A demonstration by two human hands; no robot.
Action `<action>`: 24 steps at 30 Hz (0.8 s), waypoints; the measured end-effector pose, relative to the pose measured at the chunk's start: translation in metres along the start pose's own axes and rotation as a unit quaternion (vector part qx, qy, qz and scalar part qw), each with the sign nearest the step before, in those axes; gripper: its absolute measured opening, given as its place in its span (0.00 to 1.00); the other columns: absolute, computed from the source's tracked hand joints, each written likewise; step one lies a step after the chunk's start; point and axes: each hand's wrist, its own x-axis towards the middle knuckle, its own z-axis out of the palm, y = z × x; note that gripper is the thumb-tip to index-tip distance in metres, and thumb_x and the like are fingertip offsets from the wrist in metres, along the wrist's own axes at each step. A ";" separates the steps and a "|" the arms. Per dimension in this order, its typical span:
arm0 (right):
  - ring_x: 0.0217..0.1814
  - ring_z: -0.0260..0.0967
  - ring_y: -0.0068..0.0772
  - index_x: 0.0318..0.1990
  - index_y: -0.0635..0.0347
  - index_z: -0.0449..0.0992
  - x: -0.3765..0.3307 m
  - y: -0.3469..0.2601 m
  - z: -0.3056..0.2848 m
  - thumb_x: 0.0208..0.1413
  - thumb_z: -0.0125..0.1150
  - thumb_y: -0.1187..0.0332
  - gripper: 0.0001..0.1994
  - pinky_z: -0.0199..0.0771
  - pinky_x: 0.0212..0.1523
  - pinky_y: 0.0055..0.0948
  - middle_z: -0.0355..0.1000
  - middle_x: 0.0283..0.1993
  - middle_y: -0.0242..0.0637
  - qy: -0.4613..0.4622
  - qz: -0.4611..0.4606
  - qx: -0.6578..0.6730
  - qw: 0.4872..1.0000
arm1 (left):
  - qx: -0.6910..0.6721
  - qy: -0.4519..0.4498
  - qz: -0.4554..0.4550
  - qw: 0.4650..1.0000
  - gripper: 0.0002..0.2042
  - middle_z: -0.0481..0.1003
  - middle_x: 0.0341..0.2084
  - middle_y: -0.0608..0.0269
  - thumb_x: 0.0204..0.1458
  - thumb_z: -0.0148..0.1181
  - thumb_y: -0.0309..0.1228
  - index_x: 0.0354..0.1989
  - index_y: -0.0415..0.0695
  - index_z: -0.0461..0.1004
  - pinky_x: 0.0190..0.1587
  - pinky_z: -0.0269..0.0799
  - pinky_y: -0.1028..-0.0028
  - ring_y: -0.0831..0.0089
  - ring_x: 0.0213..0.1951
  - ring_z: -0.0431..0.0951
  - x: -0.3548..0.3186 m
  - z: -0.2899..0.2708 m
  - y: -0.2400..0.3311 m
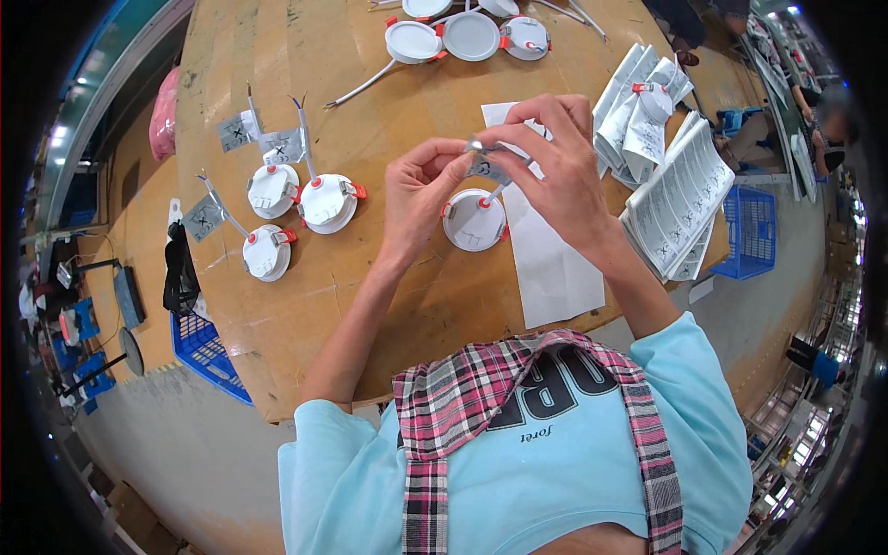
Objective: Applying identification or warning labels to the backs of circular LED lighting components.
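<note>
A round white downlight with red-tipped clips lies on the table between my forearms, its cable rising toward my fingers. Both hands pinch a silvery label around that cable, just above the lamp. My left hand holds the label's left end between thumb and forefinger. From the other side my right hand grips it with bent fingers, partly hiding it. Left of my hands stand three similar downlights, each with a silvery tag folded on its cable.
Stacks of printed label sheets lie at the right, another downlight on top. Blank white paper lies beneath my right arm. Several more downlights sit at the far edge. Blue baskets flank the wooden table.
</note>
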 end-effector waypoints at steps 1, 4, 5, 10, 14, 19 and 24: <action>0.45 0.57 0.35 0.34 0.52 0.78 0.000 0.001 0.000 0.40 0.68 0.71 0.10 0.58 0.45 0.33 0.65 0.39 0.27 -0.002 -0.003 0.002 1.000 | -0.010 -0.007 -0.007 1.000 0.09 0.78 0.32 0.63 0.54 0.58 0.27 0.40 0.35 0.75 0.43 0.72 0.79 0.80 0.35 0.77 0.000 -0.001 -0.001; 0.45 0.58 0.35 0.30 0.53 0.77 0.000 0.004 -0.002 0.40 0.68 0.72 0.08 0.59 0.46 0.33 0.65 0.38 0.26 -0.014 -0.006 0.010 1.000 | -0.016 -0.012 -0.018 1.000 0.08 0.78 0.31 0.64 0.54 0.59 0.27 0.39 0.36 0.75 0.43 0.73 0.79 0.81 0.35 0.77 0.001 -0.002 0.001; 0.47 0.59 0.35 0.29 0.54 0.76 0.002 0.004 -0.003 0.39 0.68 0.72 0.08 0.61 0.48 0.34 0.66 0.38 0.26 -0.022 -0.048 0.018 0.998 | -0.016 -0.008 -0.018 1.000 0.08 0.78 0.31 0.64 0.54 0.59 0.27 0.39 0.36 0.75 0.43 0.73 0.79 0.81 0.35 0.77 0.002 -0.005 -0.001; 0.53 0.60 0.35 0.28 0.57 0.74 0.002 0.012 -0.017 0.39 0.65 0.73 0.07 0.64 0.55 0.38 0.69 0.37 0.25 -0.073 -0.178 0.028 0.981 | -0.082 -0.044 -0.093 0.991 0.06 0.78 0.29 0.65 0.54 0.58 0.28 0.36 0.38 0.75 0.42 0.74 0.77 0.80 0.33 0.77 0.010 -0.012 -0.012; 0.54 0.60 0.32 0.29 0.57 0.74 0.000 0.008 -0.039 0.37 0.62 0.73 0.07 0.61 0.63 0.40 0.69 0.37 0.24 -0.164 -0.211 0.028 0.963 | -0.070 0.002 -0.108 0.992 0.07 0.78 0.29 0.65 0.55 0.57 0.28 0.36 0.37 0.75 0.42 0.74 0.77 0.80 0.33 0.77 0.019 -0.015 -0.021; 0.53 0.61 0.31 0.29 0.55 0.74 0.003 0.004 -0.053 0.37 0.61 0.72 0.08 0.60 0.64 0.41 0.69 0.36 0.24 -0.229 -0.218 0.022 0.948 | -0.016 -0.021 -0.089 0.996 0.08 0.78 0.29 0.64 0.55 0.58 0.30 0.36 0.37 0.76 0.43 0.73 0.77 0.81 0.32 0.77 0.018 -0.011 -0.027; 0.51 0.62 0.31 0.36 0.51 0.75 0.003 0.003 -0.051 0.37 0.61 0.72 0.14 0.62 0.62 0.40 0.68 0.34 0.24 -0.214 -0.238 -0.009 0.948 | -0.041 -0.012 -0.099 0.994 0.08 0.77 0.28 0.65 0.55 0.58 0.31 0.36 0.38 0.76 0.42 0.73 0.78 0.82 0.32 0.76 0.016 -0.007 -0.028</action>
